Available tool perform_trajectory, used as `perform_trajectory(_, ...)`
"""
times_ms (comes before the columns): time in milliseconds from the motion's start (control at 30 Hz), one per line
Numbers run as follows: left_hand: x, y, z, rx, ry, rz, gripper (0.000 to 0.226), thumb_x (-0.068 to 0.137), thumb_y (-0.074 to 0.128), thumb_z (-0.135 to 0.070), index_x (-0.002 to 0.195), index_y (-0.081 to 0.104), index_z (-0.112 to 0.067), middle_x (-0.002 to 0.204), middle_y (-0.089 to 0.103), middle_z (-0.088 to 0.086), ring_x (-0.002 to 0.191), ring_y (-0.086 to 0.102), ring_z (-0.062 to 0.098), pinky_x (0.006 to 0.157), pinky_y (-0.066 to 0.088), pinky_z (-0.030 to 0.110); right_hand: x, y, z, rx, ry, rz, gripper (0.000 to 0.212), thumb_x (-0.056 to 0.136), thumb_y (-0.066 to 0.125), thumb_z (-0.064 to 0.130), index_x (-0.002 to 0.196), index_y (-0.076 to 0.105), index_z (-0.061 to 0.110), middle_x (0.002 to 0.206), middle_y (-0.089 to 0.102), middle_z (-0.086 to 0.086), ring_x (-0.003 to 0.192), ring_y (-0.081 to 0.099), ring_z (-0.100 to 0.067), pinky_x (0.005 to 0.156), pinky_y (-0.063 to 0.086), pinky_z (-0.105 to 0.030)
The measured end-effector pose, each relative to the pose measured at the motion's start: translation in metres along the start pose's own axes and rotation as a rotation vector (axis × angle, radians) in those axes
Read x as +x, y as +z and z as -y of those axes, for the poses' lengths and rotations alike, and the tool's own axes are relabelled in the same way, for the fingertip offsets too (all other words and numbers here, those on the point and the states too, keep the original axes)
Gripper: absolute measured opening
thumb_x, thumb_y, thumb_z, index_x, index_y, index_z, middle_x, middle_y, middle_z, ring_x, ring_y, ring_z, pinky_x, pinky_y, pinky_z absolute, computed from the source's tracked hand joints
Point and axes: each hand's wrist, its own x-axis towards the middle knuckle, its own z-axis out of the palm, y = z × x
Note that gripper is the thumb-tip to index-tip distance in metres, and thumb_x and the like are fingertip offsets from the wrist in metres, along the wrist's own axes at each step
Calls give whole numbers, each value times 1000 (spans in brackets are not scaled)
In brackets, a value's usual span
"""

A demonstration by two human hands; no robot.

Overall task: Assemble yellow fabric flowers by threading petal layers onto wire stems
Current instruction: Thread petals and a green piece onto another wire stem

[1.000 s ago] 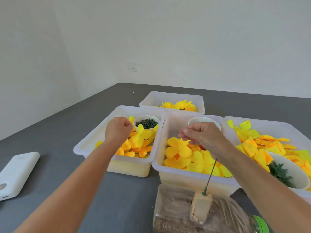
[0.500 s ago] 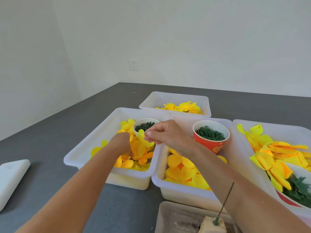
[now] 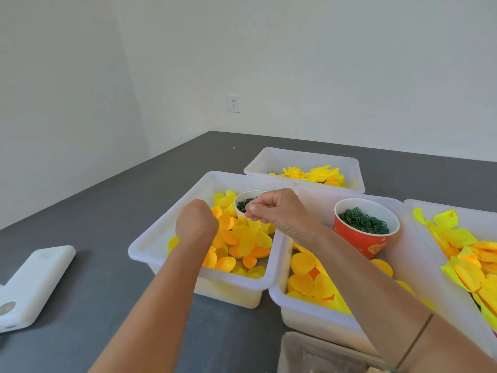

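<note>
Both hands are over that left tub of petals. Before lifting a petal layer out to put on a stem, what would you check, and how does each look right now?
1. Petals within reach: ok, the left tub holds many yellow petals.
2. Right hand grips a petal: cannot tell, its fingers pinch together over the pile, anything between them too small to see.
3. Left hand holding something: cannot tell, its fingers are curled away from the camera.
4. Green rings at hand: ok, the red cup is full.
5. Wire stem ready: cannot tell, mostly hidden behind the right forearm.

Both forearms are bare, with no sleeves, rings or watch visible.
</note>
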Motion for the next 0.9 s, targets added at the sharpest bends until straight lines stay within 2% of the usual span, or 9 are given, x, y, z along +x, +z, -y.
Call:
perform_trajectory(133, 6, -2, 5, -45, -99, -22, 17, 81, 49, 0, 91, 62, 0, 95, 64, 15, 89, 60, 33, 68, 46, 33, 1, 5, -9, -66, -10, -65, 13, 87, 62, 10, 89, 73, 4, 86, 73, -11, 81, 68, -16, 81, 53, -30)
perform_trajectory(200, 9, -2, 8, -36, -124, 154, 8, 82, 51, -2, 78, 57, 0, 82, 63, 15, 77, 62, 31, 62, 48, 31, 1, 5, -11, -71, -20, -75, 13, 87, 62, 11, 89, 73, 5, 85, 73, -9, 81, 68, -15, 83, 53, -33)
perform_trajectory(300, 10, 0, 10, -108, -198, 387, 18, 83, 64, -16, 74, 55, -3, 69, 57, 11, 62, 59, 25, 56, 50, 30, 1, 4, -14, -62, -32, -69, 12, 87, 63, 11, 90, 73, 6, 85, 73, -8, 82, 68, -16, 84, 54, -34)
perform_trajectory(367, 14, 0, 12, -63, -160, 318, 34, 85, 63, -38, 84, 60, -4, 77, 60, 9, 73, 60, 26, 61, 47, 31, 1, 4, -15, -50, -30, -57, 12, 87, 63, 12, 90, 73, 7, 85, 73, -10, 85, 69, -20, 84, 54, -37)
perform_trajectory(467, 24, 1, 12, 10, -69, 90, 27, 91, 53, -32, 87, 57, -6, 86, 57, 8, 80, 54, 27, 64, 39, 30, 0, 2, -17, -6, -31, -52, 12, 88, 63, 12, 89, 74, 10, 85, 74, -7, 84, 68, -15, 82, 53, -33)
perform_trajectory(633, 33, 6, 0, 324, 82, 302, 12, 90, 57, -20, 92, 54, -9, 78, 48, 2, 81, 50, 20, 65, 40, 27, -1, -1, -18, 50, -45, -39, 13, 88, 62, 13, 86, 74, 18, 84, 74, -2, 81, 68, -8, 78, 53, -23)
perform_trajectory(733, 32, 11, -1, 419, 107, 413, 39, 84, 67, -31, 112, 56, -6, 100, 59, 7, 101, 58, 24, 76, 45, 29, -2, -2, -18, 76, -52, -41, 15, 88, 62, 13, 83, 73, 21, 83, 74, 0, 81, 68, -8, 77, 53, -22)
perform_trajectory(800, 32, 13, 2, 424, 109, 391, 44, 80, 71, -32, 112, 57, -5, 110, 60, 8, 104, 58, 25, 75, 44, 29, -2, -3, -18, 83, -60, -44, 14, 88, 62, 12, 84, 73, 19, 84, 74, -3, 82, 68, -11, 77, 54, -22)
perform_trajectory(900, 31, 9, 4, 276, 49, 250, 25, 86, 64, -21, 106, 61, -5, 109, 62, 10, 101, 59, 27, 74, 45, 31, -2, -1, -19, 66, -62, -56, 11, 87, 63, 11, 87, 74, 15, 86, 74, -4, 87, 69, -16, 81, 54, -26)
